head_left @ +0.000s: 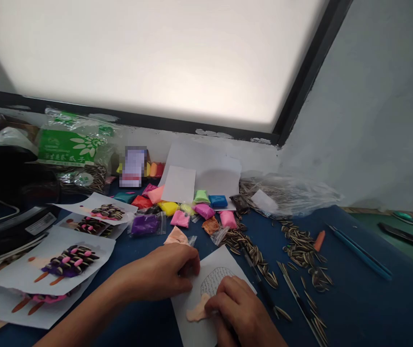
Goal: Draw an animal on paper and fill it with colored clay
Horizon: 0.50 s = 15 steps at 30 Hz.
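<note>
A white paper sheet [189, 332] lies in front of me with a pencil-hatched oval [215, 278] drawn on it. Peach modelling clay [196, 311] is spread flat below the oval. The bent fingers of my right hand [244, 308] press on the clay's right edge. My left hand [170, 272] rests over the paper's upper left edge, its fingers curled in; whatever may be between them is hidden. Just beyond the left hand sits an opened packet of peach clay [176, 236]. To the paper's right, a dark pen [260, 284] lies among striped sunflower seeds [252, 250].
Finished seed-and-clay pictures [101, 284] overlap at the left. Several coloured clay packets [204, 210] lie ahead. Blue tweezers [364, 253], a slim metal-and-black tool [296, 294] and an orange clay piece [319, 240] are at the right. A green-labelled seed bag [71, 147] stands behind.
</note>
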Each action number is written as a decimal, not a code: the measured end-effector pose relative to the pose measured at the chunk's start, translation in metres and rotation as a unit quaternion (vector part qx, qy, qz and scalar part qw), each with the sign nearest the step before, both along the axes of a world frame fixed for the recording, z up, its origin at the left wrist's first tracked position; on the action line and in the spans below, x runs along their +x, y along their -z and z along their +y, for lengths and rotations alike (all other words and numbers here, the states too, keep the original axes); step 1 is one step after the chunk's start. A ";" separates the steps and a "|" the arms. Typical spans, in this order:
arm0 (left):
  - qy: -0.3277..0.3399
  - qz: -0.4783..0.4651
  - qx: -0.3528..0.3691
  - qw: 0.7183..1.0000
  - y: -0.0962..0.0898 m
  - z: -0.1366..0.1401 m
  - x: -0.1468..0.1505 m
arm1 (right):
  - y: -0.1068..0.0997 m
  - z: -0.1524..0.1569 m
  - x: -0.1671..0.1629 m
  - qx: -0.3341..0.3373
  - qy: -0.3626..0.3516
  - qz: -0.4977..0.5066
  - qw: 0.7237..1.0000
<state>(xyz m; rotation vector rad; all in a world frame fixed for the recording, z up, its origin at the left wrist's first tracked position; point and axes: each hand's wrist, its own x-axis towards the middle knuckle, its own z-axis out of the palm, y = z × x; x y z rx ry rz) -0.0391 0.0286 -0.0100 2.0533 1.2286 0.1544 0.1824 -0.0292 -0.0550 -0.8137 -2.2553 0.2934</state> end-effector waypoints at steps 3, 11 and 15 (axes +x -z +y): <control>0.002 0.002 -0.005 1.000 -0.002 0.000 0.000 | 0.013 -0.001 -0.007 0.029 0.012 0.039 0.999; -0.004 0.002 -0.007 1.000 -0.003 0.000 -0.001 | 0.019 -0.002 -0.012 0.051 0.010 0.041 0.998; -0.005 0.004 -0.010 1.000 -0.004 0.000 0.000 | 0.021 0.000 -0.016 0.079 0.021 0.033 0.996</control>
